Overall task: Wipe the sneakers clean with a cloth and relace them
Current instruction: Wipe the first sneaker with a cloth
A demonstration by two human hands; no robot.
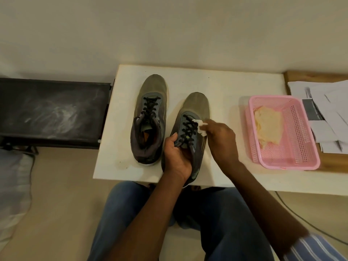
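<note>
Wiping is the step in hand, judging by how things lie. One sneaker [190,129], olive at the toe and dark grey at the heel, sits at the front edge of the white desk [216,81] with its heel overhanging toward the person's lap. Its black laces [188,129] are threaded through the eyelets. The left hand [177,157] curls round the heel and collar, thumb up near the lowest lace crossing, steadying the shoe. The right hand [220,136] pinches a small white cloth [200,127] in its fingertips and presses it against the eyelet strip on the shoe's right side, just beside the laces.

Just to the left, not touching, stands the second sneaker [149,119], toe pointing away, also laced, with nobody holding it. Whether either shoe is clean yet cannot be told from here.

Further right on the desk sits a pink perforated basket [308,147] holding a crumpled yellowish cloth [269,127]. Beyond it lies a stack of papers [329,113].

Since both pairs of laces are in place, relacing looks not yet begun. The next move probably calls for working the cloth along the side panel and toe while the left hand turns the shoe to expose each face.
</note>
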